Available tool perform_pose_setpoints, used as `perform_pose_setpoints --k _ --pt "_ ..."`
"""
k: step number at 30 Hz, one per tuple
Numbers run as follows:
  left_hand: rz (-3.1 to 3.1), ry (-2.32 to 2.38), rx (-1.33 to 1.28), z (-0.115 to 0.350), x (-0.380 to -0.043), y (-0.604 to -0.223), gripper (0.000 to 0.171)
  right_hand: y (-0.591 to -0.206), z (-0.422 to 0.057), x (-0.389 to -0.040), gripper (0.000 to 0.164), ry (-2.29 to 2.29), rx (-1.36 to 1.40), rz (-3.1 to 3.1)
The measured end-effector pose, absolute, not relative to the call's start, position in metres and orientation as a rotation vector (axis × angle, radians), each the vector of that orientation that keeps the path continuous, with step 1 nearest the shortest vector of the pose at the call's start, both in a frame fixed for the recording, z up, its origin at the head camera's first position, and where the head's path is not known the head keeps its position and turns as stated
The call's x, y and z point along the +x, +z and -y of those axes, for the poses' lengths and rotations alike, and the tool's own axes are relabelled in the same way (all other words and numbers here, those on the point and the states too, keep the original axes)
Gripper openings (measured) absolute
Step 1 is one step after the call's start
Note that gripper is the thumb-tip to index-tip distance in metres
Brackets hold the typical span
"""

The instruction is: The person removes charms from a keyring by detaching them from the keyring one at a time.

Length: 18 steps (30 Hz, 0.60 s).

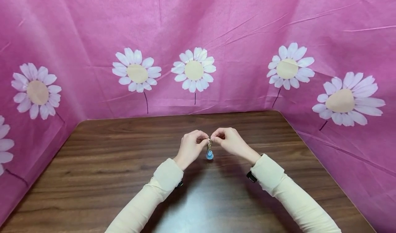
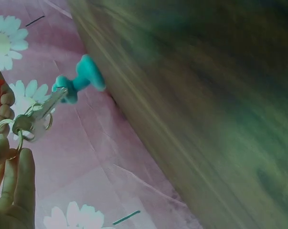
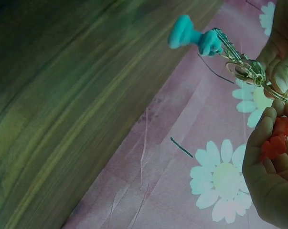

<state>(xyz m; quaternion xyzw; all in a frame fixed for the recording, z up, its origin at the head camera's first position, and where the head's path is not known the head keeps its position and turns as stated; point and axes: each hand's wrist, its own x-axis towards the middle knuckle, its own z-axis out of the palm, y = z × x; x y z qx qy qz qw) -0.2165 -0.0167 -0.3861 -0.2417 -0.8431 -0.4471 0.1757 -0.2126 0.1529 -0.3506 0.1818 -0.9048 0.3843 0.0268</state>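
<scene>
Turquoise charm [image 1: 209, 155] and key [image 2: 49, 102] dangle above the tabletop [image 1: 123, 143]; left hand's [image 1: 189, 147] fingers pinch their ring [image 3: 276, 94], right hand's [image 1: 232, 143] curl round a red charm [image 3: 276, 143]. Threading seems underway; next calls for steady prying.

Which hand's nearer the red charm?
Right. The right hand has its fingers curled around the red charm; the left hand is farther from it, pinching the metal ring.
</scene>
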Motion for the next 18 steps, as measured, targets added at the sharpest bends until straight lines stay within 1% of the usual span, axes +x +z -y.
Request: perform_pose_setpoints --k 6,18 --pt "2.411 -1.054 -0.734 0.0163 -0.217 -0.3837 0.005 -0.3517 -0.1555 -0.2131 0.009 1.165 0.554 2.805" --pt "2.361 -1.092 -0.726 0.0189 -0.2157 -0.3822 0.004 -0.3505 -0.1594 -0.2071 0.009 1.209 0.543 2.808"
